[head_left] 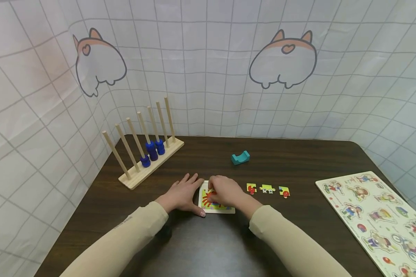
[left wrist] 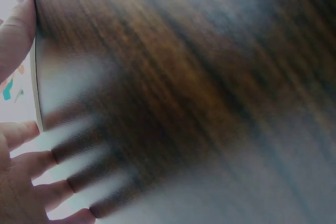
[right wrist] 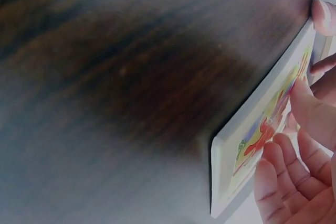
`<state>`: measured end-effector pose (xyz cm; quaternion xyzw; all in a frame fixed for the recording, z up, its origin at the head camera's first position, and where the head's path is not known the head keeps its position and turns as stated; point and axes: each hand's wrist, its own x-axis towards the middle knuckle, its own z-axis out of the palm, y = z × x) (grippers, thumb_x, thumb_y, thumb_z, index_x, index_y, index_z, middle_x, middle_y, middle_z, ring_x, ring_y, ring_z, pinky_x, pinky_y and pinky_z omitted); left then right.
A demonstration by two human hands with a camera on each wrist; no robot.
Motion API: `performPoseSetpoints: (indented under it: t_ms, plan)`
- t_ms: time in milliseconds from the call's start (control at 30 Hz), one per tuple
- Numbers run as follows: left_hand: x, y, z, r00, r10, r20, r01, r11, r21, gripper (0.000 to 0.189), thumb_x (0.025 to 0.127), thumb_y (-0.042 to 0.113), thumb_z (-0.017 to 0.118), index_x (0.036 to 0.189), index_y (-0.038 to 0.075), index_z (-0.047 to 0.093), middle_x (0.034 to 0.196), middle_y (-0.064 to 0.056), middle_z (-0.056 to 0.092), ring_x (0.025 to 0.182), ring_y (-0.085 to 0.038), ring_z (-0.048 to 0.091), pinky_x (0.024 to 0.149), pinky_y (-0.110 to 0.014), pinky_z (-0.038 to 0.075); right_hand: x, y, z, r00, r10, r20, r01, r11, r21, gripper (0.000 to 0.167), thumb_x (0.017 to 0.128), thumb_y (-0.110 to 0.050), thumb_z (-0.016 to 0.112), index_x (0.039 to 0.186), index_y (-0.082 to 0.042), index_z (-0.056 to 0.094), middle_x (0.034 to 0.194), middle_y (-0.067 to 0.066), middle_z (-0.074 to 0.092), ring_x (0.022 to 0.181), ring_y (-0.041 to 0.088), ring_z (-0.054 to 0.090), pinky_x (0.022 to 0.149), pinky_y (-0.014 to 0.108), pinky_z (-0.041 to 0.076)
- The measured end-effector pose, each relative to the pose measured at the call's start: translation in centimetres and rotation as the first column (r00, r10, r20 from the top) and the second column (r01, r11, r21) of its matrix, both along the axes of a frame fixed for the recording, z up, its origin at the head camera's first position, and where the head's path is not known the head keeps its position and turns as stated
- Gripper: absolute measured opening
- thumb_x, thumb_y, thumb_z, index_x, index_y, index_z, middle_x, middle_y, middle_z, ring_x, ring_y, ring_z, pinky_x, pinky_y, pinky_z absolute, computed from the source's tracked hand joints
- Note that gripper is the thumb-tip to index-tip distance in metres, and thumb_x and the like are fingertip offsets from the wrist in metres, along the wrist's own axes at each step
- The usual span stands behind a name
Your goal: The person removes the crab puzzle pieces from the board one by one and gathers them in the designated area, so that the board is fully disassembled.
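Observation:
A small jigsaw puzzle board [head_left: 216, 211] with a pale frame lies in front of me, showing a red crab-like figure on yellow-green. My left hand [head_left: 183, 193] spreads its fingers along the board's left side, with the thumb at the near corner. In the left wrist view, thumb and index fingertip touch the board's edge. Bent over the picture, my right hand [head_left: 224, 189] has its thumb [right wrist: 307, 103] against the picture surface. Whether a piece lies between its fingers is hidden. Three loose puzzle pieces [head_left: 251, 188] lie to the right of the board.
A wooden peg rack [head_left: 152, 168] with blue beads on some pegs stands at the back left. Behind the puzzle lies a teal curved block [head_left: 240, 157]. A large picture board [head_left: 365, 227] covers the table's right side. A white grid curtain [head_left: 208, 77] closes off the back.

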<state>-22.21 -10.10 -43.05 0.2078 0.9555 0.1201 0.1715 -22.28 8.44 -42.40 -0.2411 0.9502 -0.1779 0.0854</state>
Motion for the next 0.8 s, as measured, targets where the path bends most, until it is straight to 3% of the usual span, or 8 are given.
performPoseSetpoints:
  t_ms: [433, 800]
  plan:
    - [-0.05, 0.13, -0.18, 1.000, 0.014, 0.015, -0.014, 1.000, 0.001, 0.111, 0.072, 0.060, 0.086, 0.159, 0.013, 0.035, 0.170, -0.018, 0.024, 0.157, -0.046, 0.017, 0.120, -0.068, 0.023, 0.29, -0.03, 0.39, 0.995, -0.058, -0.076, 0.053, 0.996, -0.067, 0.019, 0.089, -0.020, 0.081, 0.080, -0.017, 0.065, 0.071, -0.005, 0.063, 0.063, 0.012, 0.054, 0.060, 0.030, 0.046]
    - [0.04, 0.18, 0.08, 1.000, 0.012, 0.013, -0.012, 1.000, -0.004, 0.111, 0.072, 0.060, 0.086, 0.159, 0.012, 0.035, 0.169, -0.018, 0.024, 0.156, -0.047, 0.018, 0.120, -0.068, 0.024, 0.42, 0.32, 0.86, 0.997, -0.062, -0.044, 0.055, 0.986, -0.158, 0.010, 0.088, -0.013, 0.080, 0.086, -0.016, 0.071, 0.083, -0.002, 0.074, 0.072, 0.012, 0.062, 0.071, 0.035, 0.054]
